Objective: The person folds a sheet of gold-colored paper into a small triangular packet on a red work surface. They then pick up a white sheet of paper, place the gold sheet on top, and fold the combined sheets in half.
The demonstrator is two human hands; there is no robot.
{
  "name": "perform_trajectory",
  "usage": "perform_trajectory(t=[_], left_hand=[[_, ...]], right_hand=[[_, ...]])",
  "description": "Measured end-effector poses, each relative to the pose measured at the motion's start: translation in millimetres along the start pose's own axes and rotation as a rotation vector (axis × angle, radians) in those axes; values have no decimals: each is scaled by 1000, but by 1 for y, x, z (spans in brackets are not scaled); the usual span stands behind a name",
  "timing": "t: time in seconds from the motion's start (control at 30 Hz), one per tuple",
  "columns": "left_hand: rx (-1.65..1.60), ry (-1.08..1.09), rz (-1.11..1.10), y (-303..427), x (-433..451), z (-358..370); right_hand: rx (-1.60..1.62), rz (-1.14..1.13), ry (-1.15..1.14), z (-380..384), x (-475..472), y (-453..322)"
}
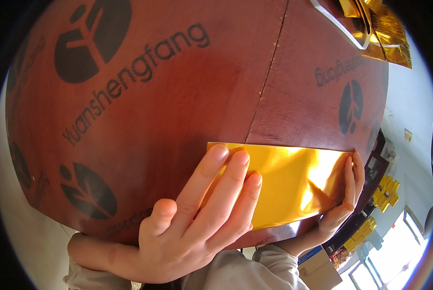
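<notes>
A rectangular sheet of shiny gold foil paper [278,188] lies on a reddish-brown board tabletop [187,101], across the lower end of a seam. My left hand [202,214] reaches in from the lower left, its fingertips laid on the sheet's left part. One outer finger of it sticks up off the paper, and the thumb is mostly hidden near the lower edge. At the sheet's right end, my right hand [346,195] curls its fingers around the edge. Whether the paper is one layer or several, I cannot tell.
Folded gold foil pieces [390,32] sit at the table's upper right, beside a white strip [341,25]. A dark shelf [377,163], yellow stacks [386,192] and a cardboard box [319,270] stand beyond on the right. A bright window [394,253] is behind them.
</notes>
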State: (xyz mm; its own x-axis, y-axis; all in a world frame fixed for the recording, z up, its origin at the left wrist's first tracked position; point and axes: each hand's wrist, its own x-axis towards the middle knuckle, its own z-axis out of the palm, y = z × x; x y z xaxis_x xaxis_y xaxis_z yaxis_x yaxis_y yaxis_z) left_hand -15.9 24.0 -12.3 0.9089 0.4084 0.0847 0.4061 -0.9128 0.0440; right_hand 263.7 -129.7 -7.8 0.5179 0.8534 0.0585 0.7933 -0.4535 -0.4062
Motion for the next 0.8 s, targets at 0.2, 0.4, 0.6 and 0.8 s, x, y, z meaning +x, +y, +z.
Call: perform_trajectory(t=[0.2,0.4,0.6,0.8], left_hand=[[1,-2,-8,-1,0,-2],[9,29,-8,-2,-1,4],[-76,33,-107,10,-1,0],[-91,37,-140,11,1,-1]], right_hand=[[-12,-19,-11,-1,2,0],[8,-52,69,2,3,2],[29,-27,58,1,1,2],[12,-25,65,1,1,3]])
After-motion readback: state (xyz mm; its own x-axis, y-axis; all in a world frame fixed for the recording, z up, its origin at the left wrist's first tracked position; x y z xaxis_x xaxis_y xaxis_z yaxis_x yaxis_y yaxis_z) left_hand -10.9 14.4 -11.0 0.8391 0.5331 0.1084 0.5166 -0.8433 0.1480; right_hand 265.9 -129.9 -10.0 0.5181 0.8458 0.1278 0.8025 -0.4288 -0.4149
